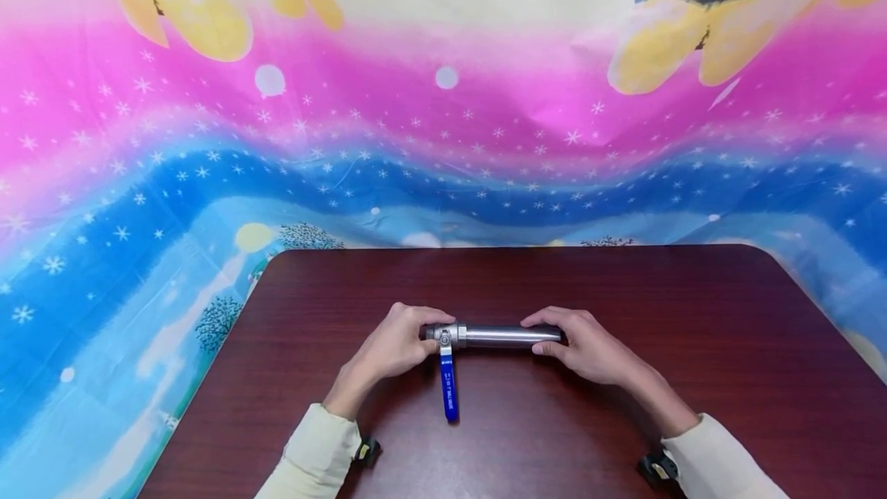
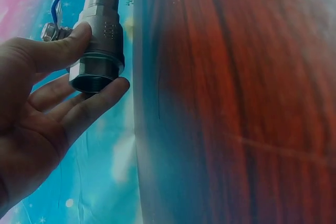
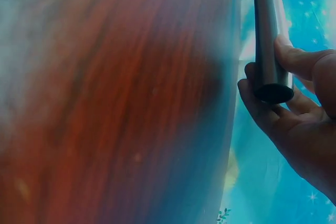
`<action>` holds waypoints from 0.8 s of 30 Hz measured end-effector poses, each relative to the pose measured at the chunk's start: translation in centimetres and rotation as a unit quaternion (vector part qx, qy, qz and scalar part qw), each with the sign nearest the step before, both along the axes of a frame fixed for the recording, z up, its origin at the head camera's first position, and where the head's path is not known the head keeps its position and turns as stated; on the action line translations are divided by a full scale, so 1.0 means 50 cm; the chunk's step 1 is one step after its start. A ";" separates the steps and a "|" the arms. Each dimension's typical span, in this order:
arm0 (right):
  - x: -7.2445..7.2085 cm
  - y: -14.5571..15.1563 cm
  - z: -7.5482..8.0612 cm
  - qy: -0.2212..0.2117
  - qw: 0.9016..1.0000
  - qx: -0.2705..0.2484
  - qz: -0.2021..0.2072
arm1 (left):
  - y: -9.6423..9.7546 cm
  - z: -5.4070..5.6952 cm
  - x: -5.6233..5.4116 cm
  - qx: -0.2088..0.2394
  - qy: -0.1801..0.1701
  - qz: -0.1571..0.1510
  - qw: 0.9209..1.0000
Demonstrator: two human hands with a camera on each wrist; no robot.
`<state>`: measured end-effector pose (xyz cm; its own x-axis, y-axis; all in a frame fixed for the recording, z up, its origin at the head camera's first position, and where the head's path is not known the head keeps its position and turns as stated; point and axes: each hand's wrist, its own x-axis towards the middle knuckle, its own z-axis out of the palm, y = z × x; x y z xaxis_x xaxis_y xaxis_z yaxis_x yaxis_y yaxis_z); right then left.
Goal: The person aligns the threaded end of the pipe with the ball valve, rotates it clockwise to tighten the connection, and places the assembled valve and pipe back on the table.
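A metal ball valve (image 1: 446, 335) with a blue lever handle (image 1: 449, 391) is joined to a straight steel pipe (image 1: 495, 336). My left hand (image 1: 391, 345) grips the valve body, its thumb across the lettered side in the left wrist view, where the valve's open hex end (image 2: 94, 74) shows. At the other end my right hand (image 1: 589, 345) holds the pipe between thumb and fingers. The pipe's dark round end (image 3: 274, 94) faces the right wrist camera. Seen from the head, the pipe lies level from left to right and the lever points toward me.
A dark red wood-grain table (image 1: 499, 437) with rounded far corners spreads below both hands. Behind it hangs a pink and blue cloth (image 1: 443, 137) printed with snowflakes. Dark straps with small devices sit at both wrists, by the pale sleeves (image 1: 319, 445).
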<state>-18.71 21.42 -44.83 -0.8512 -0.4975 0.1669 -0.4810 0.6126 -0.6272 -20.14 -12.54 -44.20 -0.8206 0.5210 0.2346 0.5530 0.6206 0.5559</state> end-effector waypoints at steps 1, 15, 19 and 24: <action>0.000 0.000 -0.001 -0.002 1.000 0.004 0.001 | 0.001 0.000 0.000 -0.005 -0.002 -0.002 1.000; -0.003 -0.010 -0.010 -0.013 0.999 0.037 -0.007 | 0.008 -0.002 0.000 -0.051 -0.021 -0.013 0.998; -0.004 -0.012 -0.012 -0.007 0.999 0.047 -0.005 | 0.008 0.000 0.000 -0.055 -0.014 -0.017 0.998; -0.002 -0.012 -0.006 -0.008 0.998 0.058 0.003 | 0.008 0.005 0.002 -0.068 -0.018 -0.016 0.997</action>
<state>-18.79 20.83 -45.16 -0.8504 -0.5176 0.0941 -0.4749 0.6783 -0.5607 -20.02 -12.13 -43.94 -0.8093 0.5727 0.1308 0.5557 0.6740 0.4868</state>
